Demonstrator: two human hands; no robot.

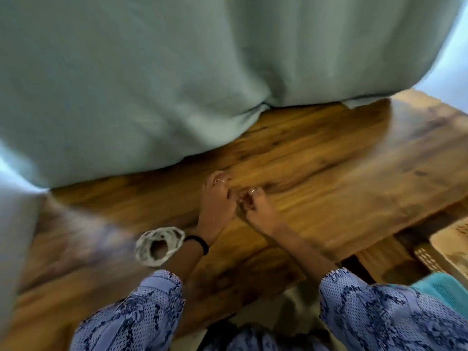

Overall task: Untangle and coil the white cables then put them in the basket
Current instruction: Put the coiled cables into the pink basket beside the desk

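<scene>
Coil [160, 244] sits at 7 o'clock off both hands, left hand [215, 201] and right hand [255, 207] too blurry to call gripping anything; looks light and floppy, so grab across the whole bundle.

Both forearms reach forward from patterned blue sleeves [141, 307] pushed up toward the elbows, and the hands meet near the middle of the view. The left hand [215, 201] lies farther out, back of the hand up, fingers curled down at the tips, a thin ring [219, 181] on one finger and a dark band [198, 243] around the wrist. The right hand [255, 210] sits just beside it, fingers curled inward, also with a ring. Motion blur hides whether the fingertips pinch anything.
</scene>
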